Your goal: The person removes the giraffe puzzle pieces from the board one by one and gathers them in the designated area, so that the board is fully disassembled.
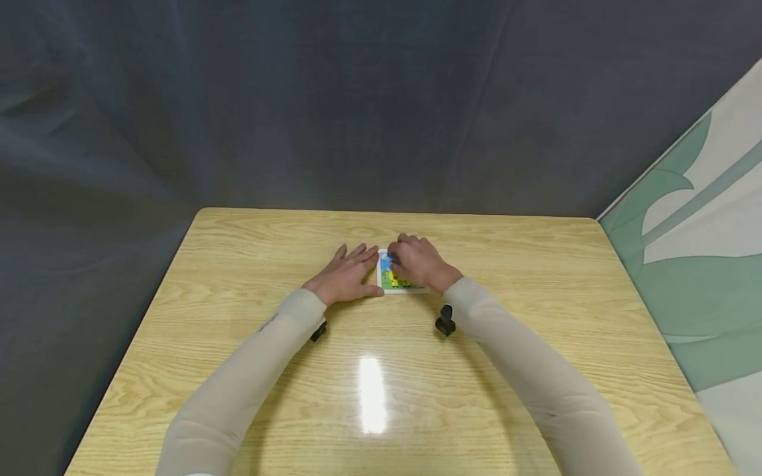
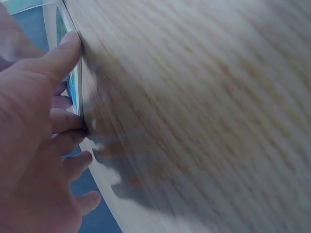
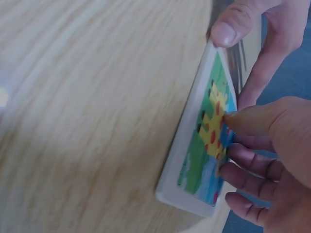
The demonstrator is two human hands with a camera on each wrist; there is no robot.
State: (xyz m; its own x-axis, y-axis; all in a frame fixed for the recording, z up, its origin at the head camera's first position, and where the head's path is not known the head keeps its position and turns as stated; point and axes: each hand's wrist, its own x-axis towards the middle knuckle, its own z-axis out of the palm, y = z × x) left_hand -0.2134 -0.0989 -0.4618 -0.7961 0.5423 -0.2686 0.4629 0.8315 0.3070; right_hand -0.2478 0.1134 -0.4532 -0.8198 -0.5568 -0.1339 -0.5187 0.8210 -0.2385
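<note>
A small white-framed picture board (image 1: 383, 283) lies on the wooden table; it shows a yellow animal with red spots on green ground under blue sky. My left hand (image 1: 345, 274) is spread at the board's left side, palm down, its thumb and forefinger touching the frame's edge. Over the upper right of the picture, my right hand (image 1: 419, 263) has bent fingers. In the right wrist view the right thumb (image 3: 250, 120) and fingertips meet the picture (image 3: 214, 126) close together. I cannot tell whether a loose piece lies between them.
The light wood table (image 1: 268, 377) ends at a far edge just beyond the hands. A dark curtain (image 1: 357, 106) hangs behind it. On the right stands a white and green patterned panel (image 1: 702, 277).
</note>
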